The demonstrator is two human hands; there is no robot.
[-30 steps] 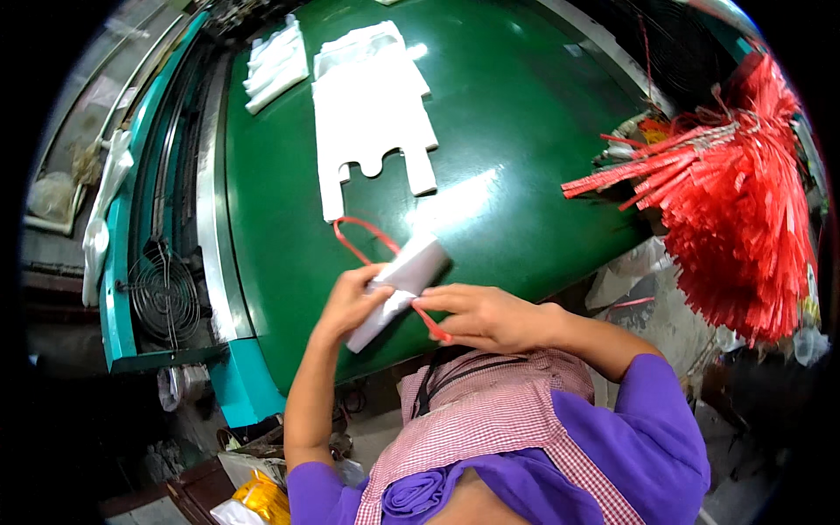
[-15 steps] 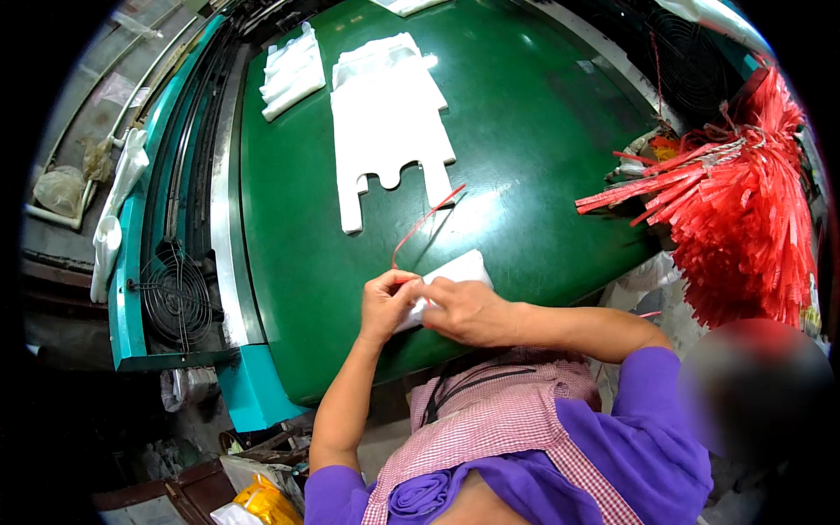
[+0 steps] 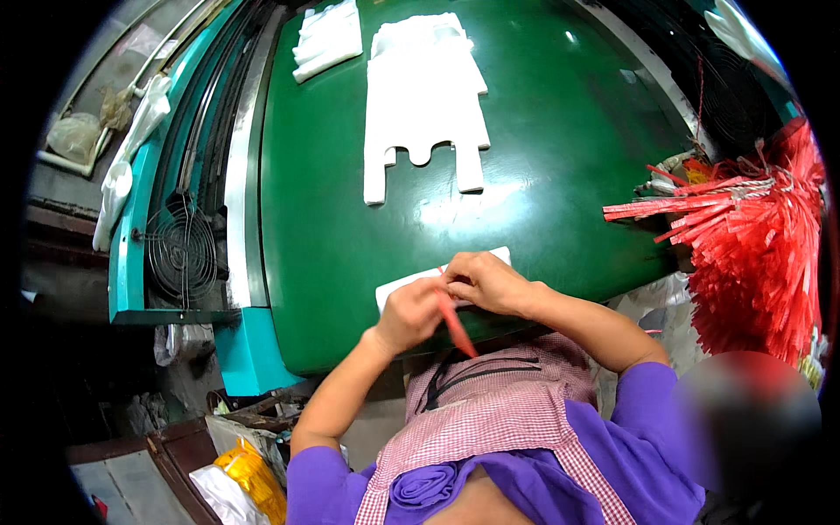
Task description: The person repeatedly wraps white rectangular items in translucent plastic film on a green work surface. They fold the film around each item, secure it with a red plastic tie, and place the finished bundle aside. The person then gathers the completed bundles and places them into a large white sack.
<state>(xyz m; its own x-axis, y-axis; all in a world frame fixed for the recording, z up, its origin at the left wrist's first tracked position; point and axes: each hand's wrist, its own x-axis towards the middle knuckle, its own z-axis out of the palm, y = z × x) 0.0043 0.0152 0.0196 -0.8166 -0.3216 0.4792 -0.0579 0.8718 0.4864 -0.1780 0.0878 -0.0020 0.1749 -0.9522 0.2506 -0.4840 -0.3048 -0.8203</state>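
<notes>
A folded white bundle of thin plastic bags (image 3: pixel 411 284) lies at the near edge of the green table (image 3: pixel 560 140), just in front of the person's body, and both hands are on it. A red plastic tying strip (image 3: pixel 455 322) runs from the top of the bundle down between the hands, its loose end hanging past the table edge toward the checked apron (image 3: pixel 507 420). The left hand (image 3: pixel 407 315) is clenched around the strip and presses against the bundle; the right hand (image 3: pixel 486 282) rests on top of the bundle with its fingers pinched on the strip's upper part.

Judging from this, the bundle is already folded and gathered, and the binding is under way but not finished: the strip is not knotted as far as can be seen, and the hands hide how far it goes round.

Farther out on the table lies a flat stack of white vest-type carrier bags (image 3: pixel 424 96), handles toward the person, unfolded and untied. Beyond it, at the far left, sits a smaller white folded pile (image 3: pixel 328 37). To the right hangs a thick sheaf of red strips (image 3: pixel 744 254).
</notes>
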